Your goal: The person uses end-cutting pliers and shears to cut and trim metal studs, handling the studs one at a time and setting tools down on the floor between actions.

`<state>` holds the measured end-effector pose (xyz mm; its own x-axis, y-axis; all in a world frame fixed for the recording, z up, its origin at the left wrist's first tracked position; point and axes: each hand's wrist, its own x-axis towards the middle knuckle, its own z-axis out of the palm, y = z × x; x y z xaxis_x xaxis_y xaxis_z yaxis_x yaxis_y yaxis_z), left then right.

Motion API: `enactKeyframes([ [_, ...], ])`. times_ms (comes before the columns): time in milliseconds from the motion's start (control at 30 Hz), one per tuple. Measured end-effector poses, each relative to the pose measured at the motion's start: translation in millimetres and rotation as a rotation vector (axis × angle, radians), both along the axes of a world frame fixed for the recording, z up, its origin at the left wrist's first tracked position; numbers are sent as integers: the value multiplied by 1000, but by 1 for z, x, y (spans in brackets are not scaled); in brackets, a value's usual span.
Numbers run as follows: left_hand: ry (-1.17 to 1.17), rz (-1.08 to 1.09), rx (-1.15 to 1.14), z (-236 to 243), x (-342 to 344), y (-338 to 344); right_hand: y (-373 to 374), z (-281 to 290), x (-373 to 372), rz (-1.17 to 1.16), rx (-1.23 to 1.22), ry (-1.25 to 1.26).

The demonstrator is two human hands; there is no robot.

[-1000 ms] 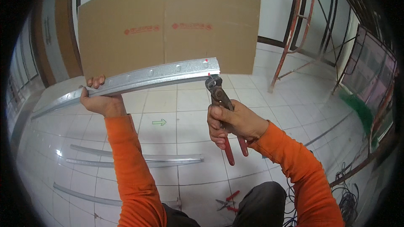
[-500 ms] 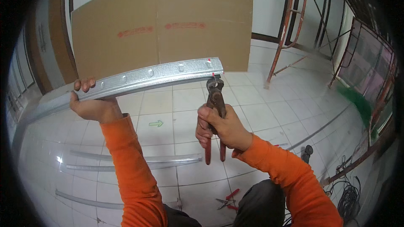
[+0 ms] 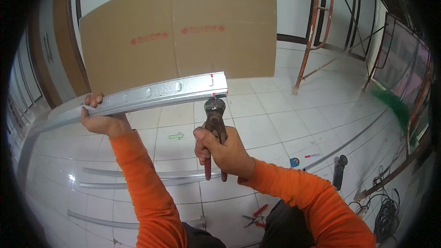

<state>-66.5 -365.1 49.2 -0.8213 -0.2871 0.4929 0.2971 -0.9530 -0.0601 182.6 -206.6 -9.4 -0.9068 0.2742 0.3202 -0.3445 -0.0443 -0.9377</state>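
**Evidently, a long metal channel [image 3: 161,93] depends on one grip**

The left hand [image 3: 106,122] is closed around the channel, fingers over its upper edge and palm beneath; the right hand [image 3: 227,150] is clenched on dark pincers [image 3: 215,120]. The channel is up above the tiled floor [image 3: 257,131], its long part reaching toward the floor's left edge. The pincers' jaws stand at its lower edge, by a red mark [image 3: 214,95] near the end; whether they bite the metal cannot be told.

Because the left hand sits well back from that end, a hard squeeze or pull could twist the channel or make the pincers skid. If it slipped, its thin edge might cut the bare fingers. Loose metal strips [image 3: 103,171] toward the floor's near left corner and red-handled pliers [image 3: 261,210] at its near edge could catch a foot; cables [image 3: 387,218] by the near right corner could too.
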Motion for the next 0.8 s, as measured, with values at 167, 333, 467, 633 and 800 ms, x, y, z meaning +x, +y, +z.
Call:
enactKeyframes([
  [167, -162, -51, -34, -7, 3, 13, -5, 11, 3, -70, 73, 6],
  [333, -166, -100, 5, -26, -19, -2, 4, 31, 19, 49, 288, -137],
  [467, -270, -32, 28, -28, -21, 5, -1, 33, 26, 278, -8, -188],
  [633, -309, -125, 72, -26, -15, 11, -9, 40, 6, 368, -168, -90],
  [800, -219, -206, 89, -34, -34, 6, -14, 57, 11, 309, -157, -9],
])
